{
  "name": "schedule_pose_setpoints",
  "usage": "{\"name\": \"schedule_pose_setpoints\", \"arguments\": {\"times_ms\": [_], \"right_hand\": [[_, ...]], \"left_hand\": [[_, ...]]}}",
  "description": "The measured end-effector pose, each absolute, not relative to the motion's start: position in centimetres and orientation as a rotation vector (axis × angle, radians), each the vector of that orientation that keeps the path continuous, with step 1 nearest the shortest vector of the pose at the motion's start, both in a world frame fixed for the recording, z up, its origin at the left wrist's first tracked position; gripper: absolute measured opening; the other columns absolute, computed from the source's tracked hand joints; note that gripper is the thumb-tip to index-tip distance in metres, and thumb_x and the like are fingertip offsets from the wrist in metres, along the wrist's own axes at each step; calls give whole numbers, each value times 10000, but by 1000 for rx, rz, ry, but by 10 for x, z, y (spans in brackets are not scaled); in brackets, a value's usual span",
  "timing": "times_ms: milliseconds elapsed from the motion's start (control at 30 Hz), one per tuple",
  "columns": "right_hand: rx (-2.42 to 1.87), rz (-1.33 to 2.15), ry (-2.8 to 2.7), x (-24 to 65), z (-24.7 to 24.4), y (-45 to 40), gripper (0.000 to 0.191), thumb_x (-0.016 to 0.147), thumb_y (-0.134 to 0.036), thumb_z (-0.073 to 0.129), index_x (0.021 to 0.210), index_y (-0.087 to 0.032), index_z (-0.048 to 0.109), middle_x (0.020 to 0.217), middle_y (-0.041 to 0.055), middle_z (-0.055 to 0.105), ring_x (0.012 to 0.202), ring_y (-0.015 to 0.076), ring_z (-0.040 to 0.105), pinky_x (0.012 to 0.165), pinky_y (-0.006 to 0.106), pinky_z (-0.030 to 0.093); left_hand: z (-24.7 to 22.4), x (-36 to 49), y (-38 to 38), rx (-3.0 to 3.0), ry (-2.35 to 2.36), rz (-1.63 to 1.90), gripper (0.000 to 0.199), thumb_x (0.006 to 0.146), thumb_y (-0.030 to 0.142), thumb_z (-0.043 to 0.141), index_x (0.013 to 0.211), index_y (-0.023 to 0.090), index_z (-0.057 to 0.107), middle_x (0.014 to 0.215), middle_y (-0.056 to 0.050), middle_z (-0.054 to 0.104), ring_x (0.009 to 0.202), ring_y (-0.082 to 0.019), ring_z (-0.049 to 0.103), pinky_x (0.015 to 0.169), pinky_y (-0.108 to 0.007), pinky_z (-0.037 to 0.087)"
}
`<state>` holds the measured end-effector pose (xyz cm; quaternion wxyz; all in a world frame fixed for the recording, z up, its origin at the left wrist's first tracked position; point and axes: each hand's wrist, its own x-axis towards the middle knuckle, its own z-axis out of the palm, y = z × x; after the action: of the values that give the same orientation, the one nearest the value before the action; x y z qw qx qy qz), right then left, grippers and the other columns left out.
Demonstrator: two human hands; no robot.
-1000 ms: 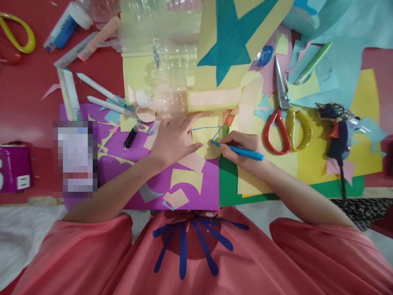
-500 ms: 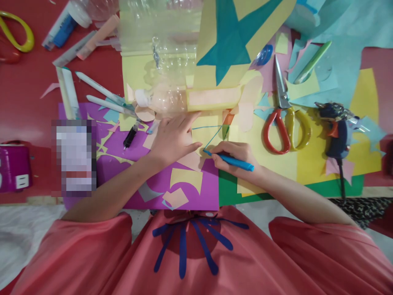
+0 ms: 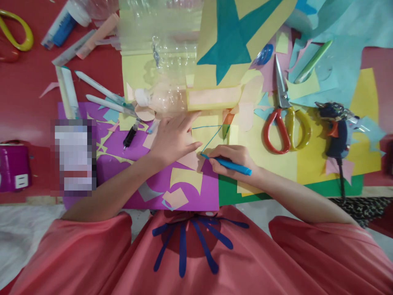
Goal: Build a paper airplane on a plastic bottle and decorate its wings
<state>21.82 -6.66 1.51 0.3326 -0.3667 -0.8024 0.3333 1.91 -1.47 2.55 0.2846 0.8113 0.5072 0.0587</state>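
Observation:
My right hand (image 3: pixel 235 159) grips a blue marker (image 3: pixel 231 165), its tip touching the lower part of a pale yellow paper (image 3: pixel 204 135). Two blue lines on that paper meet in a corner at the upper right; one is level, the other slants down left to the marker tip. My left hand (image 3: pixel 173 137) lies on the left side of the same paper, fingers stretched and thumb apart, with nothing in its grasp. Just beyond the left fingers lies a clear plastic bottle (image 3: pixel 168 99) with a white cap. A small orange and green piece (image 3: pixel 227 121) lies beside the lines.
Scissors (image 3: pixel 284 119) with red and yellow handles and a dark glue gun (image 3: pixel 337 135) lie to the right. A yellow sheet with a teal star (image 3: pixel 229 41) is at the back. Left are markers (image 3: pixel 101 88), a black pen (image 3: pixel 130 136), a blurred-out phone (image 3: pixel 75 157) and paper scraps (image 3: pixel 186 178).
My right hand has moved slightly down and left with the marker, and the slanting blue line is longer. My left hand stays in place.

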Motion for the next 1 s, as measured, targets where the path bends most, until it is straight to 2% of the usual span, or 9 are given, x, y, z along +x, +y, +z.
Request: {"name": "schedule_pose_setpoints", "arguments": {"times_ms": [267,433,533,600,800,900,1000], "right_hand": [[-914,835,-2066,224,21,-67,39,881,-193,580,877,-225,602,714,6,714,569,102,644,527,196,517],[-1055,779,-1933,232,20,-55,68,861,-183,630,897,-238,646,791,17,741,559,103,640,524,216,533],[-1050,716,-1899,236,15,-44,60,859,-229,645,908,-241,678,812,23,742,617,129,657,567,259,553],[-1063,739,-1888,239,13,-39,126,854,-292,662,965,-243,697,813,28,729,648,145,656,596,286,555],[-1186,978,-1828,243,14,-35,288,916,-374,580,1129,-228,706,999,70,741,907,198,714,840,361,586],[-1226,992,-1816,242,13,-35,295,903,-392,600,1123,-232,714,1031,70,745,906,196,716,846,351,590],[-1247,1001,-1797,241,11,-35,290,897,-374,614,1127,-222,703,1042,72,742,877,187,715,775,319,593]], "left_hand": [[23,19,-14,2188,1356,183,640,833,344,622,1432,215,435,1130,-77,650,1032,-265,595,1007,-435,354],[19,17,-13,2208,1358,152,683,828,418,659,1442,227,429,1070,-69,659,1007,-270,599,983,-423,361],[18,17,-13,2231,1350,139,695,840,446,664,1446,215,416,1053,-74,662,1007,-276,603,973,-427,362],[17,17,-13,2241,1343,145,701,839,460,670,1445,223,410,1054,-70,663,1011,-277,603,970,-425,363],[18,16,-14,2244,1345,138,663,862,429,644,1445,227,402,1086,-76,642,1025,-278,596,966,-427,366],[19,16,-14,2253,1341,134,648,866,384,640,1446,225,398,1072,-71,639,1030,-275,594,974,-429,363],[20,16,-15,2255,1344,123,650,870,375,641,1450,224,391,1077,-73,636,1035,-273,595,975,-426,365]]}}
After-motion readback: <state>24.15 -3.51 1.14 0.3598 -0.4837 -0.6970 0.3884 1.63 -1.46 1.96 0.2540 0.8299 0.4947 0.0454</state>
